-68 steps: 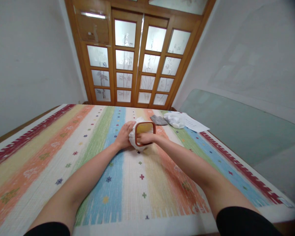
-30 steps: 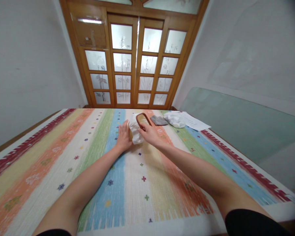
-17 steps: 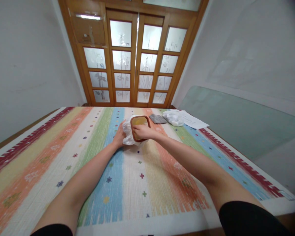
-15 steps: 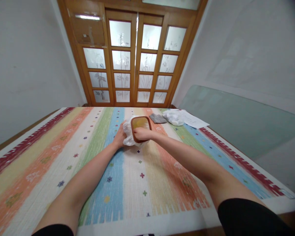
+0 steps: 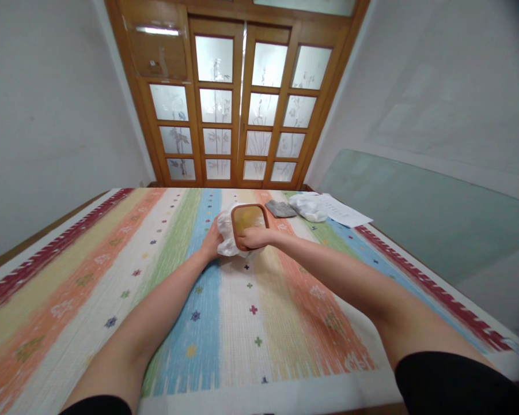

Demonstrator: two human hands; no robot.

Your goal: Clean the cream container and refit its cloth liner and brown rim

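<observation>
A rounded rectangular box-like piece (image 5: 251, 217) with a brown rim and a yellowish inner face stands tilted toward me above the table. Crumpled white material (image 5: 227, 239), perhaps a plastic bag, wraps its left side and back. My left hand (image 5: 214, 235) grips that wrapped left side, its fingertips hidden behind. Inside the brown rim, at the lower part of the yellowish face, lies my right hand (image 5: 253, 237). Its fingers are curled in; whether they pinch anything small is hidden.
A striped cloth (image 5: 237, 323) covers the table. Farther back on the right lie a grey folded cloth (image 5: 280, 208), a crumpled white plastic bag (image 5: 309, 207) and a printed paper sheet (image 5: 343, 212). Wooden doors with glass panes (image 5: 242, 104) stand beyond the table.
My right hand has shifted slightly down and right inside the rim, showing its fingers a little more. My left hand keeps its hold on the wrapped piece.
</observation>
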